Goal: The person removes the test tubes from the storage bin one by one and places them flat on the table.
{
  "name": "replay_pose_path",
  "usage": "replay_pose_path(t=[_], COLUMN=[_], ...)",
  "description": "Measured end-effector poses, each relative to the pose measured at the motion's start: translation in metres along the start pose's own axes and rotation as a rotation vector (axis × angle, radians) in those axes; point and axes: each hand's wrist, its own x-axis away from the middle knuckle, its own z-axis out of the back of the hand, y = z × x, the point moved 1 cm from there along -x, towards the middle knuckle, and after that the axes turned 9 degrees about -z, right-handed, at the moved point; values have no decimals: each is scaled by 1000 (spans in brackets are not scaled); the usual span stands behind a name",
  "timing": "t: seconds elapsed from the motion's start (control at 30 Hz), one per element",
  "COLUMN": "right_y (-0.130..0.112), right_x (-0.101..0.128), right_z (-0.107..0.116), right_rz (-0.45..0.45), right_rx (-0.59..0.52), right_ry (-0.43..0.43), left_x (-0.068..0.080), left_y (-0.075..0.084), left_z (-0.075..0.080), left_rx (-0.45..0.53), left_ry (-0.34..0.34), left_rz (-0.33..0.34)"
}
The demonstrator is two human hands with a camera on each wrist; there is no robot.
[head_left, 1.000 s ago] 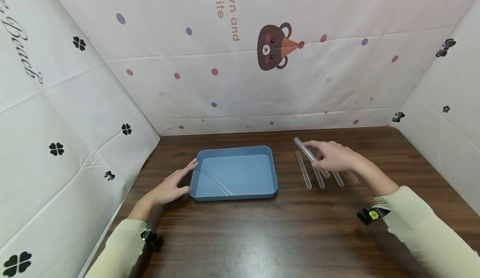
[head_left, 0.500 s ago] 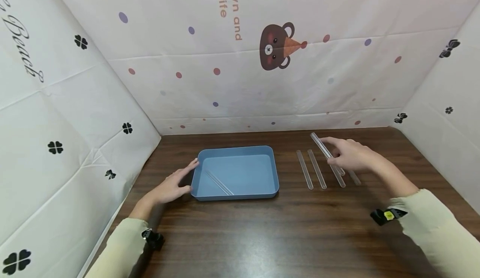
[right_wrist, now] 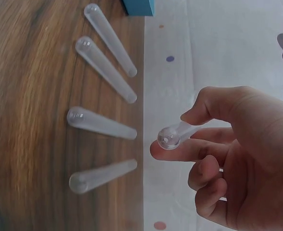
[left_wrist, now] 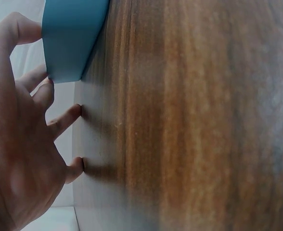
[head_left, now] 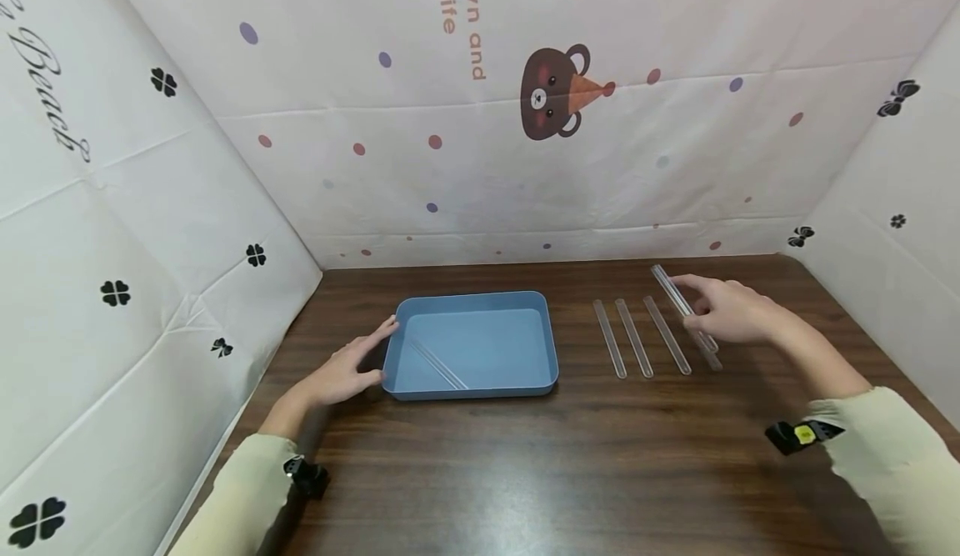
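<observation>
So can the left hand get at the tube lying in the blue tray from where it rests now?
Probably yes. The left hand rests against the blue tray at its near left corner; the tube lies just inside, nothing covering it.

We see a dark wood table (head_left: 525,473) walled on three sides by white printed sheets (head_left: 420,164). Back sheet has coloured dots, orange lettering and a brown bear (head_left: 551,93) with a cone; side sheets carry black clovers (head_left: 116,293) and bows (head_left: 897,90).
</observation>
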Motion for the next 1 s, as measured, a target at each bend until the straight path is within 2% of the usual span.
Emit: replay_pose_path(t=[0.6,1.0], right_y=[38,51], right_x=[4,-2], right_z=[13,6], right_rz=[-73,-121], right_rx=[42,62], right_ry=[30,-5], left_x=[1,0], left_y=[0,0], left_z=[1,1], left_rx=[15,10], left_ry=[-5,-7], left_rz=[20,25])
